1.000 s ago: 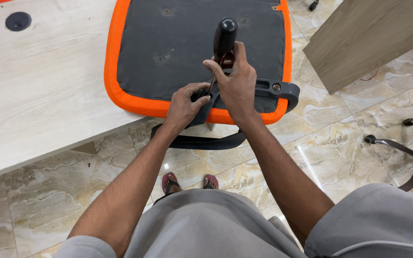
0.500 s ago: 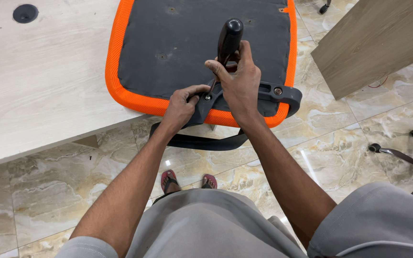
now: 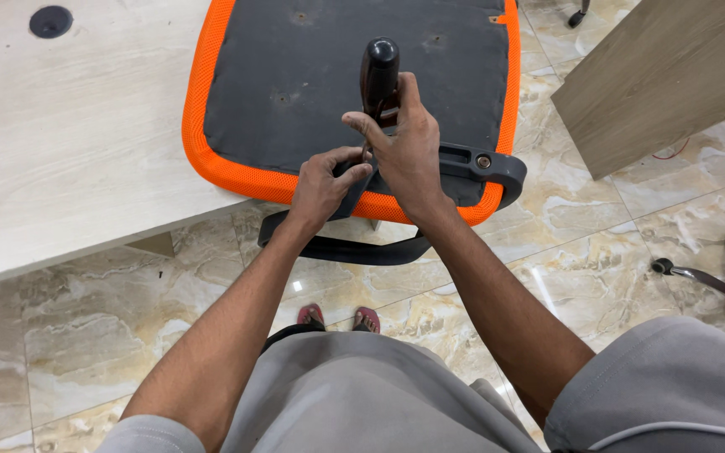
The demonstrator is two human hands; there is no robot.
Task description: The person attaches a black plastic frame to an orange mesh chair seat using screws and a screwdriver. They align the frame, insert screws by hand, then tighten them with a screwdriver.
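No packages, no labels, no signs, no screens anywhere in view

The seat underside (image 3: 295,84) was matt dark grey fabric, edged in orange woven mesh (image 3: 199,159). The armrest bracket (image 3: 480,168) was matt grey plastic. The screwdriver handle (image 3: 378,71) was glossy and dark. The table (image 3: 69,143) was pale wood-grain laminate. The floor (image 3: 564,252) was polished marble-look tile.

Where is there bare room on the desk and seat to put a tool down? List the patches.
Free: the pale desk top between the round cable hole and the seat's orange edge; also the grey seat underside left of the screwdriver. Crowded: the near seat edge, where the left hand, right hand and grey armrest bracket meet.
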